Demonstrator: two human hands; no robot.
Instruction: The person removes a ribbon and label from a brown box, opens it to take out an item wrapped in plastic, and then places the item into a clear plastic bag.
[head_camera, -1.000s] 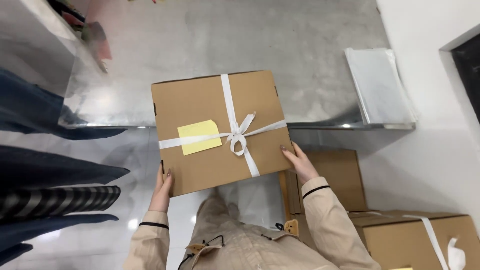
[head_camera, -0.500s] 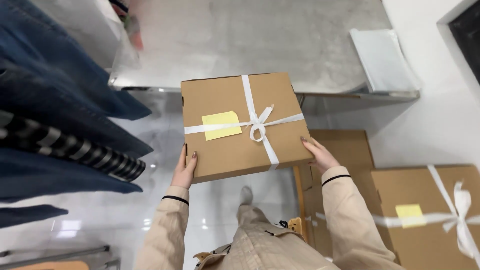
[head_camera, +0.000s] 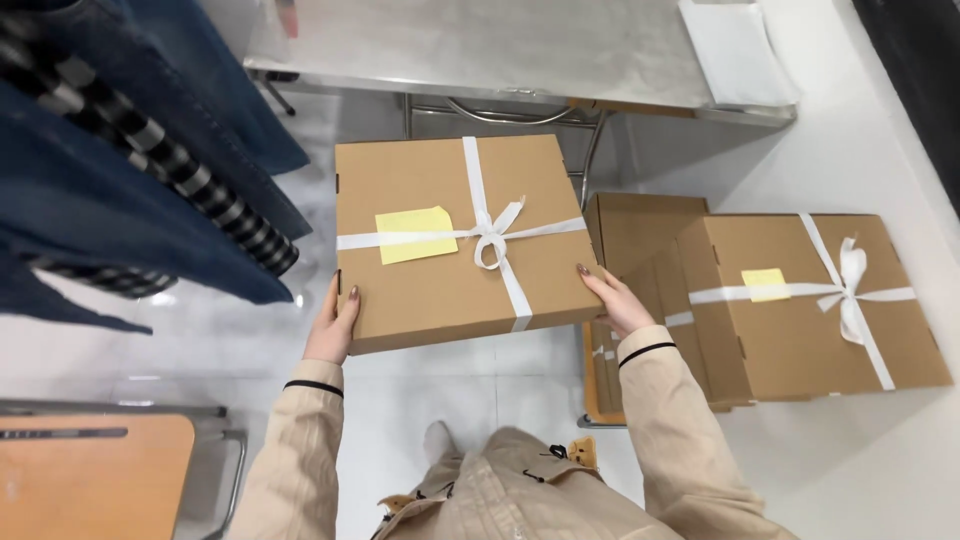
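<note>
I carry a flat brown cardboard box (head_camera: 450, 290) tied with a white ribbon and bow, a yellow sticky note on its lid. My left hand (head_camera: 333, 328) grips its left edge from below. My right hand (head_camera: 612, 298) supports its right edge. The box is level, in the air above the white floor, in front of a metal table (head_camera: 520, 60).
A stack of similar ribboned brown boxes (head_camera: 800, 310) stands on the floor at the right. Dark denim and checked garments (head_camera: 130, 190) hang at the left. A wooden chair seat (head_camera: 90, 480) is at the lower left. A white sheet (head_camera: 735, 50) lies on the table.
The view has shifted right and back from the table. The box stays in both hands and now sits beside the stack of boxes, which shows more fully.
</note>
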